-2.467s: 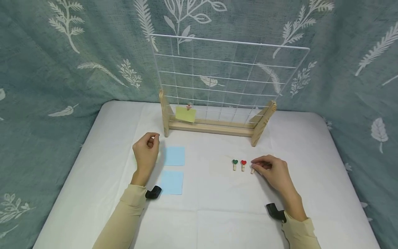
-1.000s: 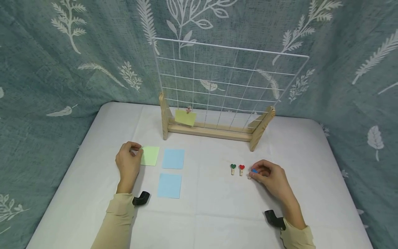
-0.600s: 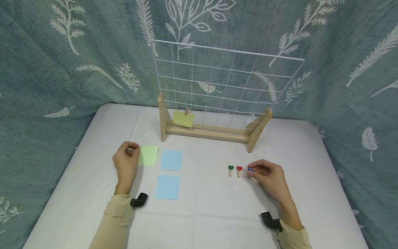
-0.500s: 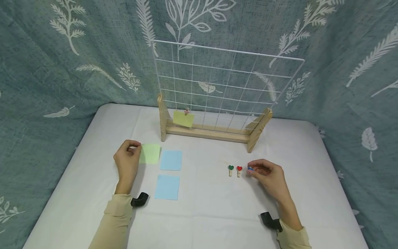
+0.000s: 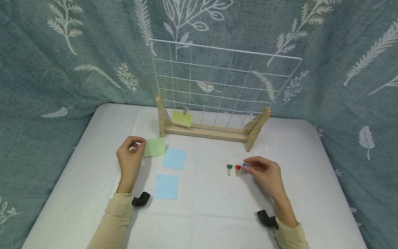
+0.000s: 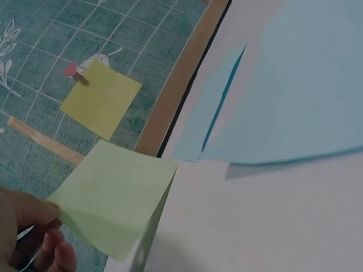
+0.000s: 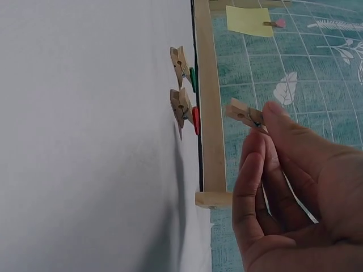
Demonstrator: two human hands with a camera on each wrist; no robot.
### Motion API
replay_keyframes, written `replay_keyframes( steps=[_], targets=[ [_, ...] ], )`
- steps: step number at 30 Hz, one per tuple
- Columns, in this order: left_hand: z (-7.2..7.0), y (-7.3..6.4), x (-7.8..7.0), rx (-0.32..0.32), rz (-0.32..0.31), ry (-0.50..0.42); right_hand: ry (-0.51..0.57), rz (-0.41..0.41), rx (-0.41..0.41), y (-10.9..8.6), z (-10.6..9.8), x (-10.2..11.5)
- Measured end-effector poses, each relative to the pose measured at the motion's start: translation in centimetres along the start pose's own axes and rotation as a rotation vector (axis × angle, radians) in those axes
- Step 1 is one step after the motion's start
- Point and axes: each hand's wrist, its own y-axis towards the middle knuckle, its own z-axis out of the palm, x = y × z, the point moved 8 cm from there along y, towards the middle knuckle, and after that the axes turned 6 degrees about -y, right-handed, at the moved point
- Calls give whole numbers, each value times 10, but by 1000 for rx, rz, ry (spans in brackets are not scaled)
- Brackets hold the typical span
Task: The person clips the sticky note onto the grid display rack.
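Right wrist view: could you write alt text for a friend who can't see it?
A right hand pinches a small wooden clothespin. Nearby, a green-topped clothespin and a red-topped clothespin rest on a white cloth; behind, a yellow note is clipped to a wire rack.

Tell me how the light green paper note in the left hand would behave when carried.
The light green paper note is likely very light, looking thin. It's probably bendy, as one edge curves slightly, yet seems fairly springy, jutting unfolded from the left hand.

paper notes: 4 | wooden clothespins: 4 | hands: 2 | wire rack: 1
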Motion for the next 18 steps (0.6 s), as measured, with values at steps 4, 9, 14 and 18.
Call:
replay_keyframes(
  steps=[4, 9, 14, 18],
  targets=[
    [5, -1, -22, 1, 18, -44, -55, -32, -21, 5, 2, 6],
    [20, -1, -58, 39, 75, -96, -83, -91, -32, 14, 3, 19],
    [41, -1, -76, 99, 132, -138, -36, -138, -20, 23, 6, 30],
    [57, -2, -84, 135, 161, -154, 9, -156, -24, 30, 9, 37]
  ],
)
